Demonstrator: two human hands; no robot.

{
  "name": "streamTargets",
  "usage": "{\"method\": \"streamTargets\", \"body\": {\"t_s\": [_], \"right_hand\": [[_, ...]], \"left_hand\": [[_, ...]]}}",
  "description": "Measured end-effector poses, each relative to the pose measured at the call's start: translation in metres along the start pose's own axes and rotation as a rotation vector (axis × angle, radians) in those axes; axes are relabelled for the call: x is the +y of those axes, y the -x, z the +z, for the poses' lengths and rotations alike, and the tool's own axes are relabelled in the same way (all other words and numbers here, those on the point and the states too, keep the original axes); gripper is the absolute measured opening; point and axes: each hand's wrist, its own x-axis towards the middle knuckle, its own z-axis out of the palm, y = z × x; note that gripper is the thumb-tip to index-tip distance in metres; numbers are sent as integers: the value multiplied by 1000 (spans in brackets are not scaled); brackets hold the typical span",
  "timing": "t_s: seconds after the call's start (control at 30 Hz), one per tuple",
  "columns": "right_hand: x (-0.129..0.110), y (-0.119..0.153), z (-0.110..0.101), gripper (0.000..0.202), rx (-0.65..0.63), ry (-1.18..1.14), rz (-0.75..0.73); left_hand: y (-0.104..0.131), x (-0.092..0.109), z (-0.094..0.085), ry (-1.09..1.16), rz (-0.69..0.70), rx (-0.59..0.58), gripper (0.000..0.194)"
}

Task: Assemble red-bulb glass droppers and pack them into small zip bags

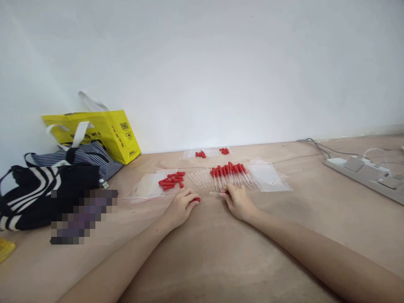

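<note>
Pinching a tube (215, 193) close to crowded droppers (230, 169) invites a knock

Both grips are narrow. The left hand (183, 205) holds a red bulb (197, 199), of which only one end shows; the right hand (238, 202) pinches the tube, its free end pointing to nine o'clock, toward the bulb but apart from it. So thin a tube could twist if held loosely, or bend or crack under sideways pressure; I cannot tell whether it is glass or plastic. The bulb, mostly hidden, could sit skewed and slip out under a hard squeeze.

Taking the gap between the hands as centre, the droppers lie at one o'clock, just beyond the right hand; contact is unclear. A careless sweep of that hand could push several out of line. The bare tubes (200, 179) at twelve o'clock, side by side with nothing visible to stop them, could roll if nudged. At ten o'clock, loose bulbs (172, 181) lie heaped; a hasty pick could scatter some across the surface (205, 261). The clear bag (265, 174) at two o'clock could slide into the droppers if brushed.
</note>
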Motion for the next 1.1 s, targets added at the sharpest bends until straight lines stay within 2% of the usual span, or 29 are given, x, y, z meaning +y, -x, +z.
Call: {"method": "streamTargets", "body": {"t_s": [0.13,0.27,0.37,0.47,0.63,0.73,0.93,1.1], "right_hand": [[-1,3,0,15,17,-40,-108],[-7,6,-1,21,2,-17,-190],[-13,8,-2,21,7,-28,-215],[-17,10,-2,21,19,-46,-233],[-17,10,0,19,71,-60,-205],[-19,10,1,19,82,-68,-207],[-25,12,1,19,72,-84,-264],[-26,15,-1,19,85,-65,-320]], "left_hand": [[1,2,4,241,-133,56,3],[0,5,10,574,-226,103,16],[-2,9,12,671,-254,69,12],[-3,12,13,712,-297,88,7],[-3,14,13,750,-437,181,14],[-3,13,15,777,-447,182,17],[0,13,19,710,-380,167,24],[3,13,17,400,-219,139,21]]}}
